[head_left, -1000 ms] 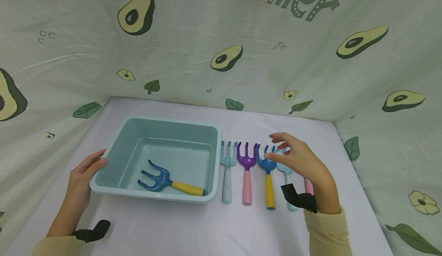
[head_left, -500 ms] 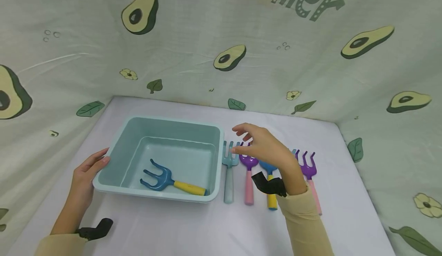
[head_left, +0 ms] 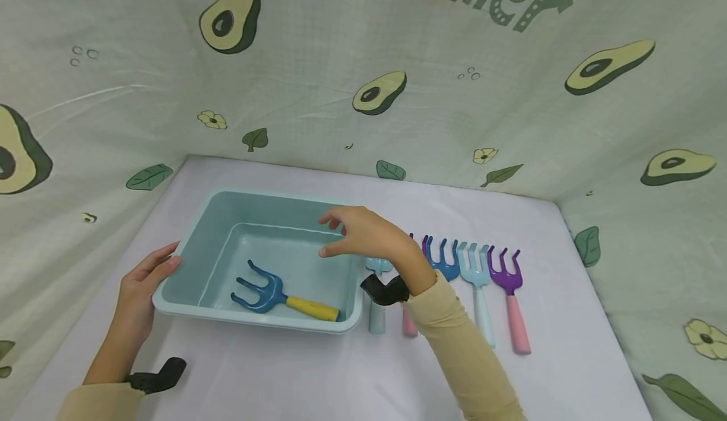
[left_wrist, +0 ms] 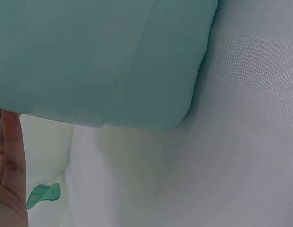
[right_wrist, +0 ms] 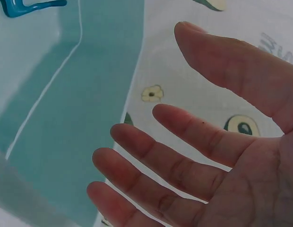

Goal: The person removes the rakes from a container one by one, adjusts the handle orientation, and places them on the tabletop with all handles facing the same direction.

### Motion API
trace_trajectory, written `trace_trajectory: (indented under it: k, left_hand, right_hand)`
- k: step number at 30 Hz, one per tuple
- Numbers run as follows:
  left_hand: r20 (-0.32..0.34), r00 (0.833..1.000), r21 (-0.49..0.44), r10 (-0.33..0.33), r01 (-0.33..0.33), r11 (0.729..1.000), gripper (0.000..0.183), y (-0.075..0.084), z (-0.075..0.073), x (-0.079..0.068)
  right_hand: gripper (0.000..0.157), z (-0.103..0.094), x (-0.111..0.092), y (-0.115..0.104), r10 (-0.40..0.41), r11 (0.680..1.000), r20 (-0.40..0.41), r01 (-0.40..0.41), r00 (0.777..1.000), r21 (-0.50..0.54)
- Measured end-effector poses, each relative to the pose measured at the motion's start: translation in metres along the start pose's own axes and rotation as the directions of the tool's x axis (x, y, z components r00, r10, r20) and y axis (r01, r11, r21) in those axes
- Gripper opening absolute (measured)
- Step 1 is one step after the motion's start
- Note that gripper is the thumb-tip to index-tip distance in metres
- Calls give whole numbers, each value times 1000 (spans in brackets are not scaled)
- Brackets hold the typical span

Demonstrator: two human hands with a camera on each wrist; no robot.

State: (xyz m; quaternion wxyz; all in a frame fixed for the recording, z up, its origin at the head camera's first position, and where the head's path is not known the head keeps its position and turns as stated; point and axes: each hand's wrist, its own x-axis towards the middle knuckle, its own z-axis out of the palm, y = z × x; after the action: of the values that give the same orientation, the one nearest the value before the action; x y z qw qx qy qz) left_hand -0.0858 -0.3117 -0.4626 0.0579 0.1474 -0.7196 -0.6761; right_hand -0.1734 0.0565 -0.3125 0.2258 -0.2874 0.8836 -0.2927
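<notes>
A pale blue-green plastic basin [head_left: 227, 315] stands on the white table, and a blue hand fork with a yellow handle [head_left: 269, 291] lies in it. My left hand [head_left: 139, 288] holds the basin's left rim; in the left wrist view its fingers [left_wrist: 12, 156] reach up to the basin's wall. Over the basin's right side hovers my right hand [head_left: 366, 235], fingers spread apart and nothing between them. The right wrist view shows that same hand [right_wrist: 198, 142] with its palm bare and the basin wall [right_wrist: 104, 71] beyond the fingertips.
Right of the basin, several hand forks lie in a row. A light blue one [head_left: 377, 317] and a pink-handled one [head_left: 409, 326] are partly behind my right arm. Further right are a blue one [head_left: 445, 269], another light blue one [head_left: 479, 295] and a purple-and-pink one [head_left: 514, 307].
My right hand has moved left, from above the row of hand forks to above the basin, uncovering the forks at the right end. The left hand stays at the basin's rim.
</notes>
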Motion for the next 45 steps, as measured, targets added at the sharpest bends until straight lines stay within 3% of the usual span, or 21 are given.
trace_trajectory:
  k: [3,6,8,13,15,16,21,23,27,29,32,34,38,45]
  left_hand:
    - [4,1000,-47,14,-14,999,39,15,8,-9]
    - [4,1000,-35,13,-13,999,38,14,7,-9]
    - [13,1000,-21,18,-18,1000,39,1,-1,0]
    - [1,1000,-3,17,-17,1000,46,-53,-24,29]
    - [-11,1000,4,5,-5,1000,48,-60,-26,33]
    - [-4,1000,4,18,-18,1000,48,-61,-26,33]
    - [4,1000,-3,-1,1,1000,43,-5,-2,4]
    - [-7,1000,-11,-6,6,1000,43,3,2,0]
    - [1,1000,12,5,-5,1000,44,-28,-14,18]
    - [10,1000,25,10,-10,1000,44,-36,-18,22]
    - [8,1000,-3,11,-11,1000,42,-29,-15,17]
    - [10,1000,8,11,-11,1000,42,-16,-9,10]
    - [-5,1000,12,3,-3,1000,43,-3,-1,3]
    - [-19,1000,72,-3,4,997,46,-27,-12,16]
  right_hand:
    - [52,7,14,-8,-7,1000,49,9,999,-26]
    - [53,13,27,-18,-15,998,95,21,995,-55]
    - [53,18,36,-23,-17,997,124,26,992,-72]
    - [53,33,55,-32,-1,994,180,20,984,-108]
    - [52,39,62,-32,8,992,195,16,981,-123]
    - [51,42,65,-32,11,992,203,15,979,-129]
    - [50,57,80,-29,48,986,238,-8,970,-165]
    - [50,63,84,-27,69,984,254,-24,965,-175]
    - [50,72,91,-23,103,983,295,-53,950,-174]
    - [51,75,92,-22,118,980,317,-58,941,-191]
    - [48,79,94,-21,151,968,353,-66,924,-242]
    - [44,82,95,-20,185,958,374,-83,909,-274]
    - [31,90,94,-16,261,943,422,-135,868,-304]
    - [42,105,93,-13,395,891,471,-205,789,-404]
